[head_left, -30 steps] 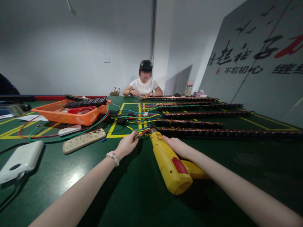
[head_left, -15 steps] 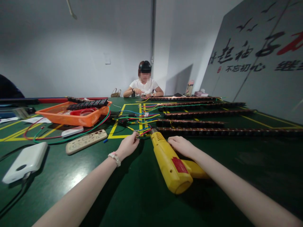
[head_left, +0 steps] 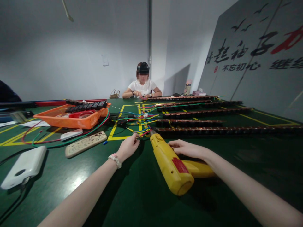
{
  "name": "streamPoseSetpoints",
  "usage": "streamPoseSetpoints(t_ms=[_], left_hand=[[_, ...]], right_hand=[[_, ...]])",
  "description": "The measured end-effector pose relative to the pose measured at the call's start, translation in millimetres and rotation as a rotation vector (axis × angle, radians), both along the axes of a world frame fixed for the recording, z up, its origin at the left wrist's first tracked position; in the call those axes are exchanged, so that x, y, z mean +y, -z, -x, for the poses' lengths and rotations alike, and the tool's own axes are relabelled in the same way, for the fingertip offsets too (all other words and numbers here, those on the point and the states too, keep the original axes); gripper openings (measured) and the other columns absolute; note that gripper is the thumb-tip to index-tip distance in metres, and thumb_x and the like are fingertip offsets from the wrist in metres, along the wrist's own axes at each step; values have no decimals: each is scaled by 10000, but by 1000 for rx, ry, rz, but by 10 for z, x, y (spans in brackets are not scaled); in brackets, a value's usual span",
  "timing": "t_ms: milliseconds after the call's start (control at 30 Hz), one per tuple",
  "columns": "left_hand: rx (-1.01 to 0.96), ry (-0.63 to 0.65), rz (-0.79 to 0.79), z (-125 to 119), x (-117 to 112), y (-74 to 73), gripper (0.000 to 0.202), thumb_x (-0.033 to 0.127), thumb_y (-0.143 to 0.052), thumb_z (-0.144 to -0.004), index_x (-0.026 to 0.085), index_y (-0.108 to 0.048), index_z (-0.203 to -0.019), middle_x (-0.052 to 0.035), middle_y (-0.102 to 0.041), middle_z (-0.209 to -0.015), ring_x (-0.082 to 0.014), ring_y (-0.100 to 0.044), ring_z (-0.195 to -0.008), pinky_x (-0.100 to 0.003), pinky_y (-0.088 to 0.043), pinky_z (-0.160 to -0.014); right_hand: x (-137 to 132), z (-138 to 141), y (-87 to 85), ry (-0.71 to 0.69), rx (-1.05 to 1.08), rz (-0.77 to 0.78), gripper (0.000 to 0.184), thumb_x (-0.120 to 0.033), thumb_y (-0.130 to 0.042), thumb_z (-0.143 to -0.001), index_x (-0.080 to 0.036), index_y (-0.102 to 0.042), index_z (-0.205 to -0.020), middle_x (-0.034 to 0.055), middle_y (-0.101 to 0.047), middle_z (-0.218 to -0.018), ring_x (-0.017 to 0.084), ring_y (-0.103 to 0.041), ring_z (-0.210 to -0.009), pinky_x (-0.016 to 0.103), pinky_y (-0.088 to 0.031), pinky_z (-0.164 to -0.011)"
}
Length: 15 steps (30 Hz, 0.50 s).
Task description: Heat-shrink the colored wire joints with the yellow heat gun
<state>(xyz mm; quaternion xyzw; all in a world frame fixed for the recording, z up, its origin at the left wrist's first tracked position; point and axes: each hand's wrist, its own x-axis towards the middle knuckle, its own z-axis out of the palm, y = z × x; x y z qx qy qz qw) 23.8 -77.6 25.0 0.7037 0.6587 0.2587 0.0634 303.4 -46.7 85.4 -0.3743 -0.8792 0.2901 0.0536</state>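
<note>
My left hand (head_left: 129,146) is closed in a pinch on the ends of thin coloured wires (head_left: 143,133). My right hand (head_left: 189,148) is beside the barrel of a yellow heat gun (head_left: 169,164), fingers loosely bent and apart, with nothing visible in them. Some of its fingertips are hidden behind the gun. Lying on its side, the heat gun points its metal nozzle (head_left: 152,132) at the wires near my left hand. Just past the nozzle runs the nearest long dark strip (head_left: 213,130), with coppery lines along its top.
More strips (head_left: 208,113) lie behind. To the left are an orange basket (head_left: 80,123) of parts, a beige power strip (head_left: 86,144), a small blue piece (head_left: 105,142) and a white power bank (head_left: 26,167) with a cable. A person (head_left: 142,83) sits across the table.
My right hand has shifted right and a little toward me, and its fingers have spread. My left hand stays at the wires. The view has tilted slightly.
</note>
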Motion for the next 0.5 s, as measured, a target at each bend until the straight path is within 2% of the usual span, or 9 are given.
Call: streamPoseSetpoints(t_ms=[100, 233, 300, 367, 433, 500], left_hand=[[22, -2, 7, -7, -3, -11, 197, 256, -415, -877, 214, -519, -1039, -32, -659, -824, -174, -613, -721, -242, -350, -586], [48, -7, 20, -7, 4, -10, 184, 260, -406, -884, 216, -534, -1009, -52, -674, -908, -188, -629, -804, -251, -373, -630], [50, -1, 18, -4, 8, -5, 185, 260, -400, -887, 216, -534, -1006, -58, -676, -936, -197, -631, -842, -259, -384, -659], [49, 1, 16, -2, 10, 0, 186, 264, -396, -890, 216, -533, -1006, -61, -676, -950, -202, -631, -856, -264, -389, -670], [49, -1, 14, -3, 10, 0, 187, 267, -395, -892, 217, -532, -1009, -60, -676, -946, -203, -632, -851, -263, -387, -661], [56, -2, 16, -5, 10, -2, 185, 264, -397, -891, 217, -530, -1011, -57, -676, -917, -201, -633, -830, -260, -383, -648]], right_hand=[[14, -9, -1, -79, 42, 113, 446, -202, -468, -752, -170, -610, -1173, 81, -663, -1093, 228, -614, -998, 338, -484, -851], [20, -1, 2, -153, 77, 159, 440, -186, -510, -745, -169, -598, -1176, 71, -632, -1176, 211, -602, -1042, 323, -454, -916], [5, 1, -3, -170, 51, 92, 412, -182, -524, -752, -174, -600, -1157, 58, -638, -1165, 194, -605, -1031, 284, -455, -894], [-13, 3, -8, -165, -21, -51, 352, -188, -532, -764, -191, -616, -1106, 46, -660, -1113, 190, -621, -981, 254, -467, -821], [-22, 13, -3, -143, -104, -200, 280, -190, -527, -776, -208, -639, -1033, 47, -683, -1038, 203, -636, -916, 253, -462, -735], [-15, 35, 16, -120, -164, -287, 243, -161, -510, -776, -202, -659, -964, 68, -696, -952, 230, -642, -864, 274, -441, -688]])
